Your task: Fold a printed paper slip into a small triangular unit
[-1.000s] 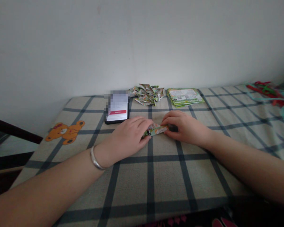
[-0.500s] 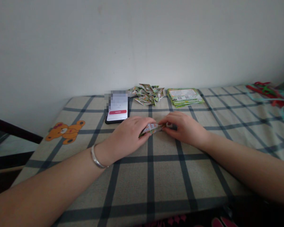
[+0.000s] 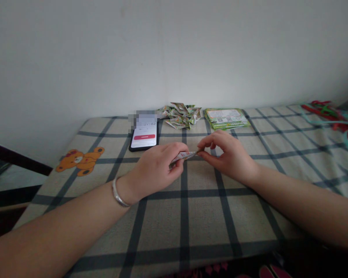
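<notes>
Between my hands, just above the checked cloth, is a small piece of folded printed paper (image 3: 186,155), white, green and orange. My left hand (image 3: 162,164), with a silver bangle at the wrist, grips its left end between thumb and fingers, which hide part of it. The thumb and forefinger of my right hand (image 3: 224,152) pinch its pointed right tip. Beyond lies a heap of folded paper pieces (image 3: 178,116) with similar print. To the right of the heap is a stack of flat printed sheets (image 3: 227,118), green and white.
A phone (image 3: 144,133) with a lit screen lies left of the heap. The checked tablecloth (image 3: 159,224) bears an orange bear picture (image 3: 79,161) at left. Red and teal straps (image 3: 333,116) lie far right. A wall (image 3: 174,54) stands behind the table.
My right hand's fingers have shifted to a pinch on the paper's right tip, and the knuckles have risen. My left hand keeps its grip with its fingers more curled. The paper looks narrower.
</notes>
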`<state>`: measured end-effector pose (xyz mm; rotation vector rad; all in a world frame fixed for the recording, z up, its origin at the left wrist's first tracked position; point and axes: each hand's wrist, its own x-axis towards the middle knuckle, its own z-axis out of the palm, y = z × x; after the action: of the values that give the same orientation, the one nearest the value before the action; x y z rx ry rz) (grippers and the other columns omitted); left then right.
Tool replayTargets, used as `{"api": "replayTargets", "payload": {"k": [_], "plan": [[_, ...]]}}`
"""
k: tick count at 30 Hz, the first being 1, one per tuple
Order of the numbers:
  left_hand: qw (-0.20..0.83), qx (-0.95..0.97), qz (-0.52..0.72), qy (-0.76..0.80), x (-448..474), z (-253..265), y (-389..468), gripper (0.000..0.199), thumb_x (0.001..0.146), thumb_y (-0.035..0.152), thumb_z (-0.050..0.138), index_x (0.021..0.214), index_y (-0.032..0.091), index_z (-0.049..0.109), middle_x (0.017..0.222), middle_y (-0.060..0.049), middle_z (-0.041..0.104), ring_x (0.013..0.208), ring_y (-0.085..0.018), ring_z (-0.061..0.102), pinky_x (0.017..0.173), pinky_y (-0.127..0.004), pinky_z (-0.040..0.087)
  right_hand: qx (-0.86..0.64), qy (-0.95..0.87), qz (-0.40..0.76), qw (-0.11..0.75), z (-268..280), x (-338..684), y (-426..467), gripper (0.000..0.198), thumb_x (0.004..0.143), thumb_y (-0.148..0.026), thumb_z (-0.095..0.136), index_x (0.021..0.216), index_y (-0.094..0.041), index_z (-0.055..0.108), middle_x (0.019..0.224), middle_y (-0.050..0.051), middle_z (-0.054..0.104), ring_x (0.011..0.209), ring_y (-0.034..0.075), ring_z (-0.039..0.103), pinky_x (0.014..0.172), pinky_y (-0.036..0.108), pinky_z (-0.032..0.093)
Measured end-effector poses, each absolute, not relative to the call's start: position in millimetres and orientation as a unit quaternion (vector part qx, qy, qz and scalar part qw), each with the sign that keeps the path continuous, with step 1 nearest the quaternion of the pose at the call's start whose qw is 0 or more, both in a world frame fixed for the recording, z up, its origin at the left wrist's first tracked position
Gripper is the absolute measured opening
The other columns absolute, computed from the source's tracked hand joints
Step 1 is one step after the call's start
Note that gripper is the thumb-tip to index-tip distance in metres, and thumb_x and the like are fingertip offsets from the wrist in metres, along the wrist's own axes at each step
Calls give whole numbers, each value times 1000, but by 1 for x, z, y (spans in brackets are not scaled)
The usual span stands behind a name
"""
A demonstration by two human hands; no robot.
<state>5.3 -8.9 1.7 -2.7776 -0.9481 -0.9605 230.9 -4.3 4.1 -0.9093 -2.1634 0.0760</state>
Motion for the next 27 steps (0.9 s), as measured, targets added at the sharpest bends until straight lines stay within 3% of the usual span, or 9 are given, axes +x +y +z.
{"api": "replayTargets", "payload": {"k": [7, 12, 21, 27], "plan": [[17, -888, -315, -334, 4, 0, -11, 15, 89, 25, 59, 100, 20, 52, 83, 2, 66, 72, -14, 64, 64, -25, 44, -310, -855, -6, 415, 7, 225, -6, 12, 81, -14, 69, 85, -20, 59, 80, 0, 68, 79, 16, 59, 74, 29, 46], [-110, -860, -336, -368, 6, 0, -13, 14, 89, 23, 58, 101, 21, 51, 81, 3, 68, 75, -12, 66, 64, -22, 46, -295, -853, -58, 426, 7, 228, -6, 5, 84, -20, 68, 85, -20, 63, 101, 6, 67, 93, 18, 61, 82, 34, 47], [-261, -820, -359, -360, 6, -5, -10, 12, 91, 21, 53, 102, 21, 47, 77, 3, 70, 69, -11, 69, 63, -21, 50, -303, -845, -116, 424, 6, 230, -7, 11, 82, -27, 71, 93, -24, 70, 106, 6, 65, 87, 19, 59, 73, 34, 48], [-273, -820, -361, -351, 6, -5, -10, 10, 93, 24, 52, 101, 22, 46, 77, 4, 70, 70, -10, 68, 64, -20, 50, -298, -848, -121, 421, 6, 231, -7, 11, 82, -27, 72, 92, -25, 72, 106, 5, 65, 87, 19, 58, 72, 35, 47]]}}
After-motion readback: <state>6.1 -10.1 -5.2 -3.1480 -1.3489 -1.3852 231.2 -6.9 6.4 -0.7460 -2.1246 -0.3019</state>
